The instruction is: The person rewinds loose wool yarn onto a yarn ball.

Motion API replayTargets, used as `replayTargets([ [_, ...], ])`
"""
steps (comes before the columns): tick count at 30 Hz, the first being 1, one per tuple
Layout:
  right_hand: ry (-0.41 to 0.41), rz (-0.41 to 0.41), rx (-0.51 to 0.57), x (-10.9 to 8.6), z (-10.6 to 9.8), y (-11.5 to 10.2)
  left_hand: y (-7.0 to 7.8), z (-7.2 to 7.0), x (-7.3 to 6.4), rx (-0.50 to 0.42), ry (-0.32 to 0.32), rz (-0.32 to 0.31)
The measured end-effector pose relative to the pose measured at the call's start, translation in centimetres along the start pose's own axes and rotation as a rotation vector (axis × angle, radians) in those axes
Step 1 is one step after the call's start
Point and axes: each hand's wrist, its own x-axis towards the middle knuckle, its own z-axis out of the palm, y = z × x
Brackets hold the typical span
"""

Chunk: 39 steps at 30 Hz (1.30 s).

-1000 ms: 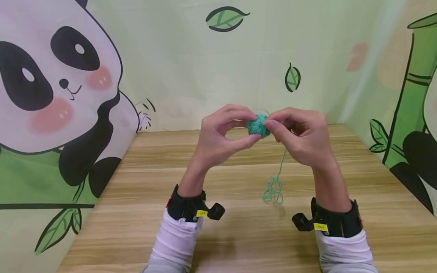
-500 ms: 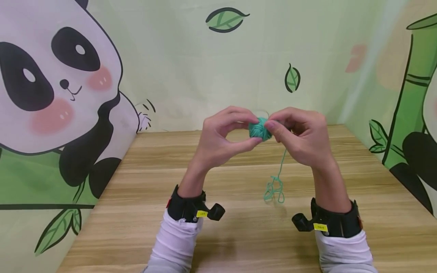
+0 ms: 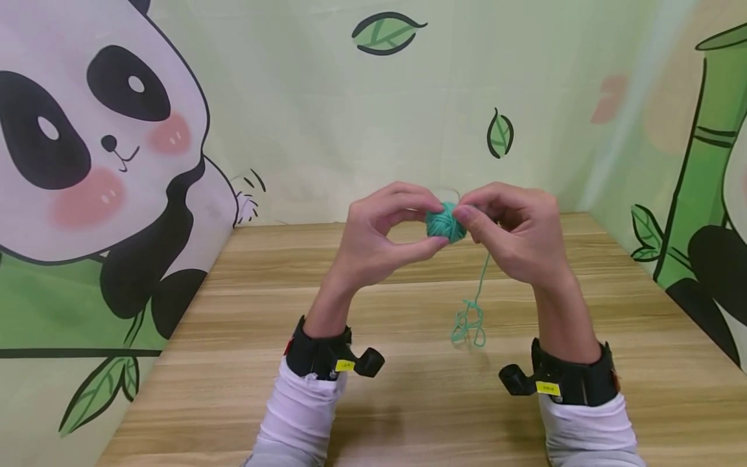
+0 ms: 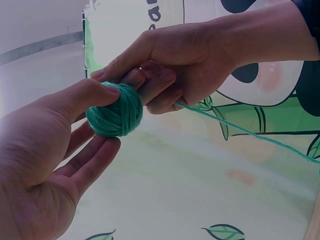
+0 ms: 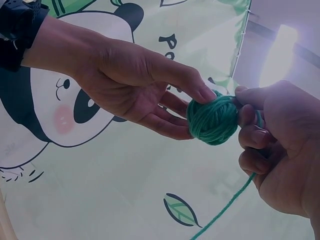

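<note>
A small teal ball of yarn [image 3: 445, 224] is held up over the table. My left hand [image 3: 382, 230] grips it from the left, thumb below and fingers above in the head view. On its right side my right hand [image 3: 516, 230] pinches with thumb and forefinger at the ball, its other fingers curled around the yarn strand. In the right wrist view the ball [image 5: 212, 120] shows many wound layers, and the strand [image 5: 225, 207] runs out below the right hand's curled fingers. The left wrist view shows the left thumb pressed on the ball [image 4: 117, 112].
A loose tangle of teal yarn [image 3: 469, 324] lies on the wooden table [image 3: 245, 389] below the hands, joined to the hanging strand. Both wrists wear black camera bands [image 3: 321, 350]. A printed panda backdrop [image 3: 327, 117] stands behind and along the sides.
The ball has shifted slightly down and right with the left fingers. The loose tangle on the table has moved a little. The right hand stays nearly still.
</note>
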Motion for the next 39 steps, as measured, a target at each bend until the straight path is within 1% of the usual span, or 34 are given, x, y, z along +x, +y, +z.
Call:
replayTargets([
  [7, -0.006, 0.001, 0.028, 0.0, 0.0, 0.1, -0.1, 0.1, 0.0, -0.009, -0.003, -0.008],
  [12, -0.01, 0.006, 0.025, 0.0, 0.1, 0.2, 0.0, 0.1, 0.0, -0.013, -0.006, -0.009],
  [18, -0.003, 0.003, 0.03, 0.0, 0.0, 0.3, 0.0, 0.0, 0.0, -0.028, -0.036, -0.003],
  [23, 0.016, -0.004, 0.05, -0.1, 0.0, 0.6, -0.1, 0.1, -0.1, -0.085, -0.094, -0.018],
  [26, 0.031, -0.009, 0.063, -0.1, 0.0, 0.7, 0.0, 0.2, -0.2, -0.12, -0.119, -0.026],
  [33, 0.044, -0.001, 0.045, 0.0, 0.0, 0.8, 0.3, 0.2, -0.1, -0.206, -0.132, -0.021],
  [39, 0.031, 0.015, 0.031, 0.0, 0.1, 1.1, 0.6, 0.2, -0.1, -0.24, -0.125, -0.022],
])
